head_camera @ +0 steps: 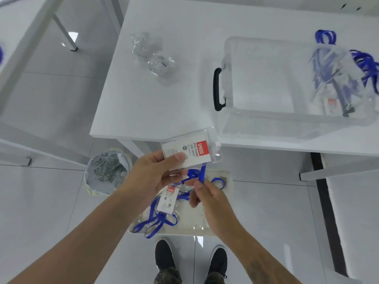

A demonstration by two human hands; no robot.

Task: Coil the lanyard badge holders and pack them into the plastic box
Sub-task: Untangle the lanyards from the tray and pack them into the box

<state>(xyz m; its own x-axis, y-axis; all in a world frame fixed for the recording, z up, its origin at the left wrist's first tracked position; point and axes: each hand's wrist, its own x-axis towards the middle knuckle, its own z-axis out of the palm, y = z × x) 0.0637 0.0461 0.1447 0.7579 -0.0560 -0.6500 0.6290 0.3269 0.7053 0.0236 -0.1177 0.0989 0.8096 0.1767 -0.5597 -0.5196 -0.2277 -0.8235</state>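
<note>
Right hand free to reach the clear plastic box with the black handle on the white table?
Probably not yet: the right hand pinches the blue lanyard strap of the badge holder held by the left hand. The open-topped clear plastic box itself looks unobstructed.

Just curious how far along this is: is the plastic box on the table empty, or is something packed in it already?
Not empty. The plastic box is open, with blue lanyards and a badge holder at its right end; the rest looks bare.
</note>
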